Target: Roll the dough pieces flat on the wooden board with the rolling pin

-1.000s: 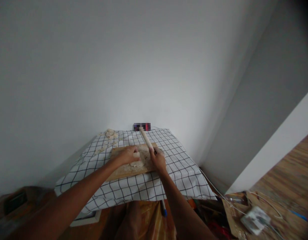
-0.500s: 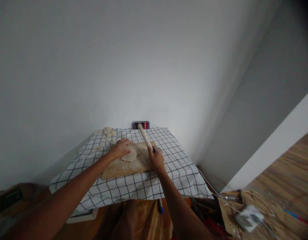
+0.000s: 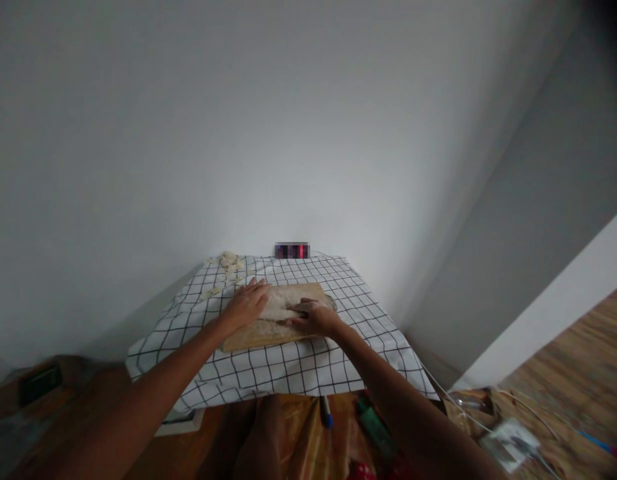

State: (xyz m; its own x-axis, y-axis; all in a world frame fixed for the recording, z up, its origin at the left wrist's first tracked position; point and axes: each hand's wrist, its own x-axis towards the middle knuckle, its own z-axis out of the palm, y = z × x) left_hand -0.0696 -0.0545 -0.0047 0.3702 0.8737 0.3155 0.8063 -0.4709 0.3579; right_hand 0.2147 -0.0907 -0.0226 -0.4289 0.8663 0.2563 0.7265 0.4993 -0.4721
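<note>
A floured wooden board (image 3: 258, 339) lies on the checked cloth, with a pale sheet of dough (image 3: 278, 308) on it. My left hand (image 3: 248, 303) rests over the dough's left side, fingers stretched out. From the right, my right hand (image 3: 313, 317) reaches over the board, its fingers extended leftward and apart at the dough. I cannot make out the rolling pin now; the hands may hide it. Part of the dough is covered by both hands.
The checked cloth (image 3: 388, 360) covers the small table against the wall. Dough scraps (image 3: 229, 260) lie at its back left. A blurred dark device (image 3: 292, 251) stands at the back edge. A white cable and power strip (image 3: 511, 443) lie on the floor at right.
My right hand no longer shows the upright-held rolling pin and has turned leftward onto the dough. My left hand lies flatter. The view has shifted slightly.
</note>
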